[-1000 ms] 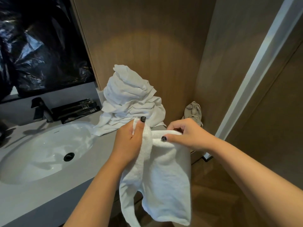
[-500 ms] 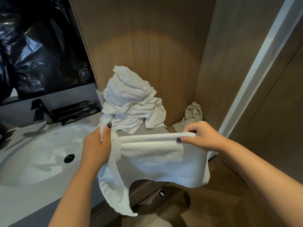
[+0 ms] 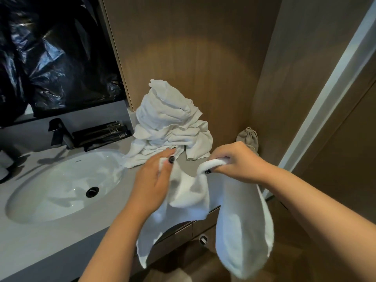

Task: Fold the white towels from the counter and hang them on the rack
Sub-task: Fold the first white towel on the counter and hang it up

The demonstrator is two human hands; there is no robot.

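Note:
I hold one white towel (image 3: pixel 242 226) in the air over the counter's front edge. My left hand (image 3: pixel 151 180) pinches one top corner of it between thumb and fingers. My right hand (image 3: pixel 237 161) grips the other top edge, which is rolled over my fingers. The cloth sags in a loop between my hands, and a long part hangs down below my right hand. A heap of crumpled white towels (image 3: pixel 168 129) lies on the grey counter (image 3: pixel 61 239) behind my hands, against the wooden wall. No rack is in view.
A white oval sink (image 3: pixel 61 186) is set in the counter at the left, with a black faucet (image 3: pixel 59 133) and a dark tray of tubes (image 3: pixel 101 133) behind it. A beige cloth bag (image 3: pixel 249 137) sits in the right corner. Cabinet fronts (image 3: pixel 183 237) lie below the counter.
My hands have come closer together, so the towel that was stretched flat between them now sags in a loop. The right part of it hangs lower.

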